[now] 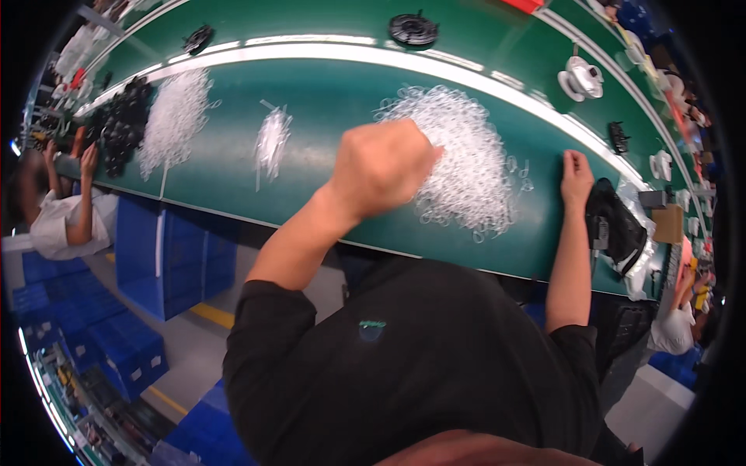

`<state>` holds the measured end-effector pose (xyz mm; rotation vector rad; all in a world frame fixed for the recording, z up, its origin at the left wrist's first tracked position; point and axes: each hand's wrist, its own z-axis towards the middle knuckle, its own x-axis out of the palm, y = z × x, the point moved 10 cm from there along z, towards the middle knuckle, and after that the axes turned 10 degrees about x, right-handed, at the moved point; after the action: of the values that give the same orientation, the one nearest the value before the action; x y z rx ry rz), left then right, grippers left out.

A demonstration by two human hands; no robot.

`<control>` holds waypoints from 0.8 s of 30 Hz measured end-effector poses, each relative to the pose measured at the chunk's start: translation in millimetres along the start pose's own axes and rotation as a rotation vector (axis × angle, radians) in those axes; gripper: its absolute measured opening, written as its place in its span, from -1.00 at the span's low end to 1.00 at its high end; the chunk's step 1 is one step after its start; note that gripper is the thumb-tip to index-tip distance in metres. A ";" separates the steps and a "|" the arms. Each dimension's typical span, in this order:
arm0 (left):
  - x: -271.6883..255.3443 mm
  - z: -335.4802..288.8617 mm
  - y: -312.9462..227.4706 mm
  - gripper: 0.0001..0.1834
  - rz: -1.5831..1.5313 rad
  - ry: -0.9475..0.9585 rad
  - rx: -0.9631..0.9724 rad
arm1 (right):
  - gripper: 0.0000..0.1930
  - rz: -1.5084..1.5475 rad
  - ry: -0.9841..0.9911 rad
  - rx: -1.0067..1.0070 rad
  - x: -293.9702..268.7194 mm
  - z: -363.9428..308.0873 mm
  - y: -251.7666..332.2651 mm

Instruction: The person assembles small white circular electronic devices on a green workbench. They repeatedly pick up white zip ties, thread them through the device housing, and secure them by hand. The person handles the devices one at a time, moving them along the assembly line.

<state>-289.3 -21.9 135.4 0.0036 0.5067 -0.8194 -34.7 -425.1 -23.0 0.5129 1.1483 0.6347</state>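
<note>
Glossy translucent plastic loops (470, 159), smooth green tabletop (326, 109), matt black cloth shirt (435, 357)

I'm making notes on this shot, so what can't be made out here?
Head view:
What the left hand holds, if anything: hidden by its own curled fingers.
Part of the white loop pile: covered by that hand.
What the right hand pinches, if anything: too small.
Shirt emblem: too small to read.
</note>
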 end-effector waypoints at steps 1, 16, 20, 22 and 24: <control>-2.8 -23.5 30.2 -0.75 0.019 0.020 -0.207 | -0.79 -0.021 0.001 0.019 0.6 0.8 -1.1; -115.0 -168.8 276.0 -0.58 0.571 0.488 -0.895 | -0.63 -0.450 -0.067 0.025 -19.6 -18.5 30.3; -141.3 -216.3 300.2 -0.52 0.714 0.643 -0.795 | -0.75 -0.164 -0.065 0.006 4.5 0.4 46.3; -115.0 -218.0 318.9 -0.54 0.680 0.795 -0.563 | -0.81 -0.045 -0.075 0.005 -4.3 -4.2 20.1; -91.6 -201.8 305.0 -0.54 0.690 0.849 -0.601 | -0.82 -0.019 -0.061 0.095 -20.9 -18.8 23.3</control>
<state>-215.3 291.6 -60.4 -0.0281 1.4428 0.0783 -62.7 -422.0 0.2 0.5983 1.1286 0.5466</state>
